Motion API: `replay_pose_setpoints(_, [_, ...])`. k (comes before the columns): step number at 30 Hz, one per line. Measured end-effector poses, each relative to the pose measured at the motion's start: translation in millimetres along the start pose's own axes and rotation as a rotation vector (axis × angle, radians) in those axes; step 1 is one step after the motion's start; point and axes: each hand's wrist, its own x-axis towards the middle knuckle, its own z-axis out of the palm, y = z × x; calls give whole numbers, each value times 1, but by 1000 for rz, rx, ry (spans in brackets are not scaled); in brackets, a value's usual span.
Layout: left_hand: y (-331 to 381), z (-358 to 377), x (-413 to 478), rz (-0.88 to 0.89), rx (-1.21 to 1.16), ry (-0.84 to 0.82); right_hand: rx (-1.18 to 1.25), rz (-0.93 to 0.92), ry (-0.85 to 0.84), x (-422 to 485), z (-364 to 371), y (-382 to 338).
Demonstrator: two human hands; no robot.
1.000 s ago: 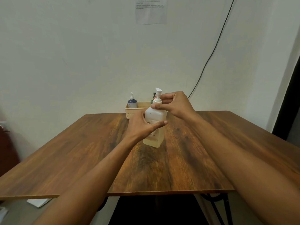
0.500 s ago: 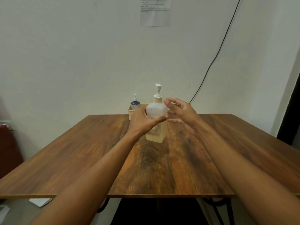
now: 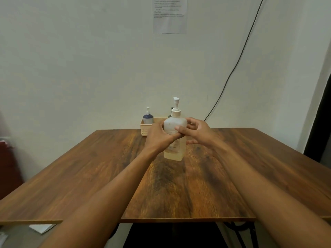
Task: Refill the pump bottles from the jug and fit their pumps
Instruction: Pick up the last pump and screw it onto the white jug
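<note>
- Since a second ago, the right hand point(image 3: 198, 133) has been lowered from the pump collar to the bottle's body. Its thumb is laid on the front and its fingers are curled round the 3 o'clock side.
- The left hand point(image 3: 157, 135) is wrapped round the 9 o'clock side.
- The translucent square plastic bottle point(image 3: 174, 151), holding pale liquid, is stood upright mid-way across the brown wooden table point(image 3: 107, 176), with the white pump point(image 3: 176, 104) seated on its neck.
- At 11 o'clock from it, a beige plastic basket point(image 3: 145, 128) is seen holding a small blue pump bottle point(image 3: 148, 118).
- Pump fitting is judged finished here. Next, an upright, two-handed carry toward the basket is probably called for.
</note>
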Motion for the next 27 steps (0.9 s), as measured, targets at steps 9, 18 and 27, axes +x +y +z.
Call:
replay_pose_setpoints(9, [-15,26,24,-24,48,-34,-59,34,45,15,-28,7])
replay_pose_setpoints(18, [-30,94,89,-27,64,-38,-114,83,156,70,-89,33])
replay_pose_setpoints(27, [-89,189,181,-116,3,-244,-44,171,209,151,-164,117])
